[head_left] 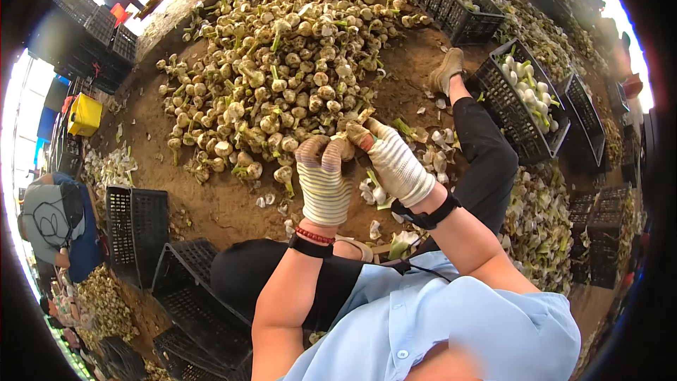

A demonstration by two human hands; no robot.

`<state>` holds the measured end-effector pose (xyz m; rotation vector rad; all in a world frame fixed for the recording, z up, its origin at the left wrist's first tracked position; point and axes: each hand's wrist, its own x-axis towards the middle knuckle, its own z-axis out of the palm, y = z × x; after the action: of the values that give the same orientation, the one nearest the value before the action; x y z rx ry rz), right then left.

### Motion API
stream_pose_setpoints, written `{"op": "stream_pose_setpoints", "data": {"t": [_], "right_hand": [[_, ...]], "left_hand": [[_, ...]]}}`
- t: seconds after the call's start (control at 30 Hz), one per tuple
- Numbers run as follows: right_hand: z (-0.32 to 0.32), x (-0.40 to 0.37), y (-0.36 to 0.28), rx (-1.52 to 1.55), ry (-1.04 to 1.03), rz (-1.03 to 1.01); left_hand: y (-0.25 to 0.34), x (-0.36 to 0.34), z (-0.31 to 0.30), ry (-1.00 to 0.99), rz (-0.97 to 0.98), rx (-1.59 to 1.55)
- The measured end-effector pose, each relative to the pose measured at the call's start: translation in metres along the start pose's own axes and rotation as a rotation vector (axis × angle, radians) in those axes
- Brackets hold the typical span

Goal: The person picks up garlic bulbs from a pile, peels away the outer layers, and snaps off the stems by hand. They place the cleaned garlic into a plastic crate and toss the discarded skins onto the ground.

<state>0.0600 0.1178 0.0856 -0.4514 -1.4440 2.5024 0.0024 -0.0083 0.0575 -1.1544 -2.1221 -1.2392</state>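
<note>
A large heap of untrimmed garlic bulbs [282, 63] lies on the dirt floor in front of me. At its near edge my left hand [323, 173], in a striped, soiled glove, has its fingers curled round a garlic bulb that is mostly hidden. Close beside it on the right, my gloved right hand [391, 159] has its fingers bent against a garlic stem [363, 118]. The two hands nearly meet. Loose peeled skins and pale cloves [437, 152] are scattered to the right of my right hand.
At the right, a black crate [493, 88] holds cleaned white garlic [529, 88]; another crate [462, 25] stands behind it. Garlic skins [539, 219] are piled at my right. Black crates [137, 229] stand at my left. A person [60, 219] sits at the far left, near a yellow container [85, 115].
</note>
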Motion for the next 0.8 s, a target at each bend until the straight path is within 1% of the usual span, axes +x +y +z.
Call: {"op": "stream_pose_setpoints", "data": {"t": [0.03, 0.1, 0.13, 0.17, 0.23, 0.27, 0.3, 0.37, 0.4, 0.43, 0.47, 0.5, 0.57, 0.6, 0.67, 0.73, 0.77, 0.8], "right_hand": [[-0.001, 0.0, -0.002, 0.0, 0.003, 0.001], [-0.005, -0.001, -0.004, 0.018, -0.003, 0.088], [-0.008, -0.002, -0.003, -0.081, 0.002, 0.054], [-0.018, 0.001, 0.006, -0.081, 0.006, 0.059], [-0.041, 0.007, 0.027, -0.536, -0.053, -0.236], [-0.037, 0.005, 0.018, -0.566, -0.093, -0.301], [-0.033, 0.004, 0.01, -0.567, -0.094, -0.3], [-0.028, 0.003, -0.002, -0.635, -0.163, -0.259], [-0.029, 0.004, -0.002, -0.636, -0.166, -0.26], [-0.031, 0.006, -0.001, -0.788, -0.157, -0.286], [-0.031, 0.006, -0.001, -0.941, -0.148, -0.309], [-0.031, 0.008, -0.004, -0.942, -0.148, -0.309], [-0.028, 0.009, -0.012, -0.859, -0.22, -0.145], [-0.025, 0.006, -0.016, -0.857, -0.22, -0.143], [-0.023, 0.0, -0.021, -0.085, -0.173, 0.154], [-0.024, -0.003, -0.021, -0.128, -0.163, 0.137], [-0.024, -0.005, -0.021, -0.167, -0.142, 0.113], [-0.022, -0.005, -0.02, -0.27, -0.127, 0.059]], "left_hand": [[0.0, -0.001, 0.002, 0.0, -0.015, -0.023], [0.001, 0.0, 0.002, -0.003, -0.037, -0.048], [0.003, 0.001, 0.002, 0.004, -0.041, -0.08], [0.005, 0.002, 0.001, 0.01, -0.046, -0.112], [0.004, 0.002, 0.001, 0.014, -0.046, -0.075], [0.003, 0.002, 0.001, 0.02, -0.068, -0.094], [0.002, 0.002, 0.0, 0.027, -0.089, -0.113], [-0.001, 0.002, 0.0, 0.018, -0.075, -0.118], [-0.003, 0.001, 0.001, 0.019, -0.124, -0.113], [-0.003, 0.0, 0.001, 0.018, -0.174, -0.111], [-0.003, -0.001, 0.0, 0.017, -0.176, -0.112], [-0.002, 0.0, -0.001, 0.012, -0.186, -0.1], [-0.002, 0.0, -0.001, 0.007, -0.196, -0.088], [-0.002, -0.001, -0.001, 0.032, -0.163, -0.093], [-0.004, 0.001, -0.003, 0.061, -0.13, -0.091], [-0.003, 0.003, -0.005, 0.053, -0.211, -0.036], [-0.004, 0.003, -0.004, 0.056, -0.214, -0.036], [-0.006, 0.001, -0.001, 0.051, -0.173, -0.046]]}}
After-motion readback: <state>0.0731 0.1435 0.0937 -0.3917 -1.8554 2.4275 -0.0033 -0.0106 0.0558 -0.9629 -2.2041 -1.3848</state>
